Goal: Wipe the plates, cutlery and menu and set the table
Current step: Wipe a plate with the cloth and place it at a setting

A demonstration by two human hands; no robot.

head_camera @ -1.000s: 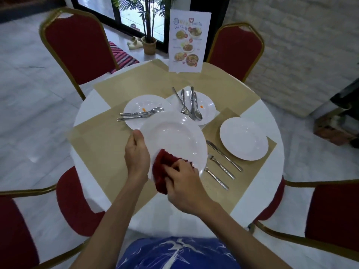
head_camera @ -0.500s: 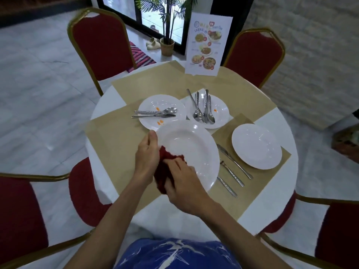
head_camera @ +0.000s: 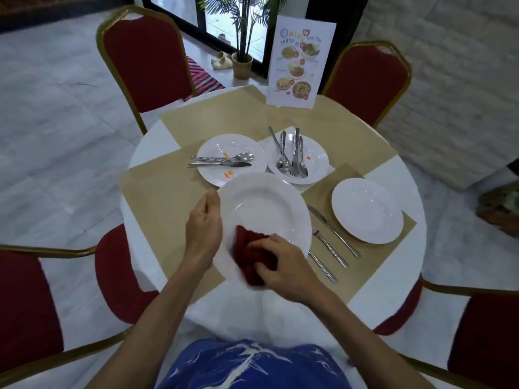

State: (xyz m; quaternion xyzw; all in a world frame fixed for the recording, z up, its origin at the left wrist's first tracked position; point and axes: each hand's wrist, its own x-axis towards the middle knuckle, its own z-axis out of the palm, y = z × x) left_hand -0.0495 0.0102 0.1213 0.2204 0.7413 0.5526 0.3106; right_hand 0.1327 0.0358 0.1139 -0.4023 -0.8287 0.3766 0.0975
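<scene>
Now, plate [head_camera: 266, 209]: white, deep, held up off the table [head_camera: 404, 175], over the near mat, right in front of me.
L hand [head_camera: 203, 231]: pinching the plate's left rim, thumb on top; fingers under it, hidden.
R hand [head_camera: 283, 265]: closed round the red cloth [head_camera: 250, 254], pressing it on the plate's near side.
Wiping well: keep L pinch firm so the plate can't tip; sweep the cloth round the well, then the rim; turn the plate w/ L hand to reach the far side.
Not done yet: far-left plate [head_camera: 216, 148] and far-right plate [head_camera: 317, 157], orange smears, loose cutlery on both.
Menu [head_camera: 299, 63]: upright at far edge, food photos; heading maybe "MENU", rest too blurry to read. No brands seen.
</scene>
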